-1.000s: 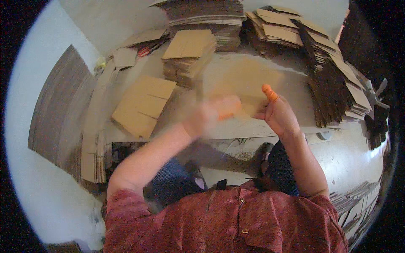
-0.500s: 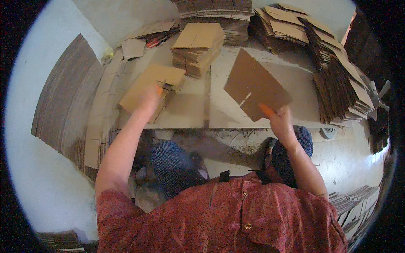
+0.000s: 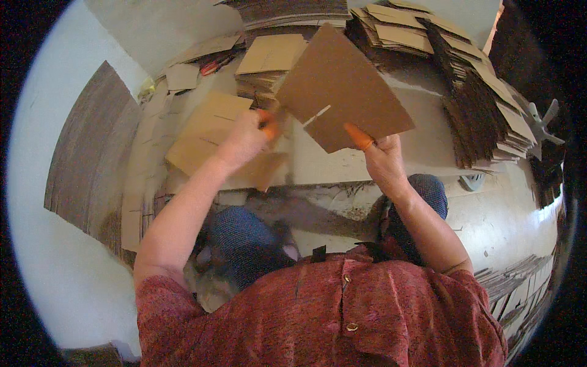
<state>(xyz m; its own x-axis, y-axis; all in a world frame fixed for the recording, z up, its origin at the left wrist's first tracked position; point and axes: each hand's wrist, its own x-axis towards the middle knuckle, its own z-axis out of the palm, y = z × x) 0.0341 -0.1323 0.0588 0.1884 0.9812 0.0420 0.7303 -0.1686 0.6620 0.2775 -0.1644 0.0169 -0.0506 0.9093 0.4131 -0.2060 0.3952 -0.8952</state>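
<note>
A flat brown cardboard sheet with a slot cut in it is raised over the work surface. My right hand, an orange cover on its thumb, pinches the sheet's lower edge. My left hand, also with orange on the fingers, grips a second cardboard piece that hangs below it, right at the raised sheet's left corner. Just left of that hand lies a low stack of flat cardboard blanks.
Stacks of cardboard blanks stand at the back and along the right. A pale bench top runs under them. Red-handled scissors lie at the back left. Large corrugated sheets lean at left.
My left hand came off the left stack with a cardboard piece and moved right. My right hand lifted the slotted sheet higher and closer.
</note>
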